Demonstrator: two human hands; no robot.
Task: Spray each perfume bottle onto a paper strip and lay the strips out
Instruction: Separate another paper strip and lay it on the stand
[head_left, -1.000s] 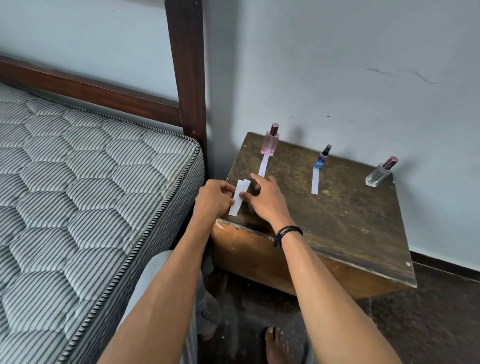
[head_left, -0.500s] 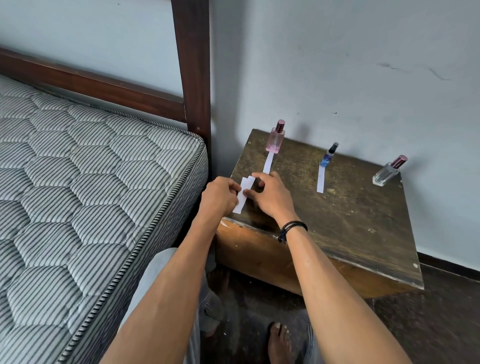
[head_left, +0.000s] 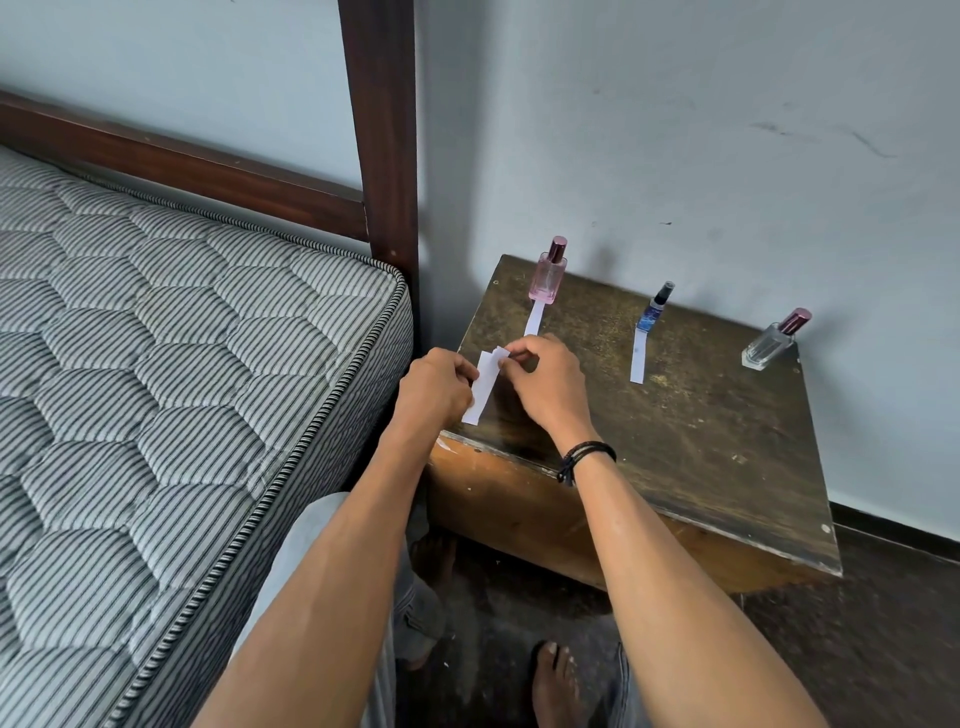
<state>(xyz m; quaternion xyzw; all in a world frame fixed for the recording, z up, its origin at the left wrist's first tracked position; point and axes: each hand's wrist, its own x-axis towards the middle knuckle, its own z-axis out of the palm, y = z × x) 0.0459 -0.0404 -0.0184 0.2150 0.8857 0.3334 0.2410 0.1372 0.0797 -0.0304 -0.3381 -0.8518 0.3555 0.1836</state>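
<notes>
**One strip to free, one bottle left**

We hold a small stack of white paper strips (head_left: 484, 387) at the near left corner of the worn dark wooden counter (head_left: 701, 447). Our left hand (head_left: 439, 387) has its fingers curled, pinching the stack along its left edge. Our right hand (head_left: 545, 382) pinches the far end of the top strip (head_left: 500, 356) between thumb and forefinger. The stack's long axis runs near to far, leaning slightly right.

Three bottles stand along the far edge. From the base of the pink square glass bottle (head_left: 548, 273) at far left, a laid white strip (head_left: 534, 321) runs toward us. The slim blue spray bottle (head_left: 653, 310) in the middle has a second laid strip (head_left: 637, 358) doing the same. The clear glass bottle with a maroon cap (head_left: 774, 340) at far right has no strip before it. How much liquid any bottle holds we cannot tell.

We judge two of three done. The coming move turns on that clear bottle: it lies far and well to the right of our fingers, and the right hand is nearer. Once one strip is free, the right hand could fetch the bottle while the left holds the paper. The risk is lifting two strips at once.
</notes>
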